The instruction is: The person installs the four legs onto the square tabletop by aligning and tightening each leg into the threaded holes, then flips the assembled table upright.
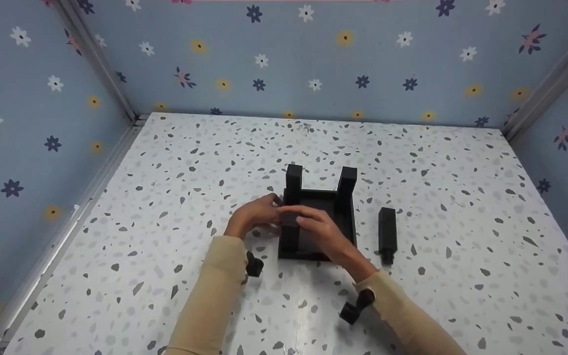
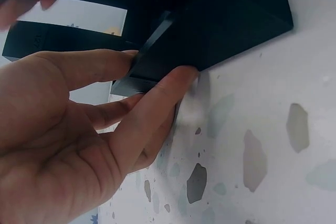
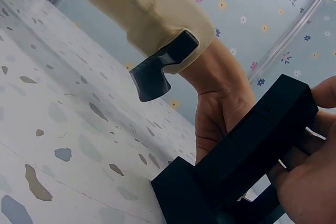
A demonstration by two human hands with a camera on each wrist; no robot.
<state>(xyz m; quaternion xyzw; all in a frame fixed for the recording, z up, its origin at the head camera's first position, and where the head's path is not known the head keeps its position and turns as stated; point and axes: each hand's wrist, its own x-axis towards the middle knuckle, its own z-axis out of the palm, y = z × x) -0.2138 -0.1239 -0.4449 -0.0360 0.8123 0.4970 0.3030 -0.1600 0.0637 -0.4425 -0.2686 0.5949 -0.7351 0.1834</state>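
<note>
Your right hand (image 1: 319, 228) gripped the near-left leg (image 1: 290, 239) of the black base (image 1: 308, 256) while your left hand (image 1: 258, 214) pinched its left edge. The base sat on the speckled table (image 1: 461, 222), a loose leg (image 1: 387, 229) to its right.

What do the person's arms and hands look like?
Both arms wear long beige sleeves; the left one looks ribbed close up. An angular black device sits at each cuff. The left hand and right hand wear no gloves.
</note>
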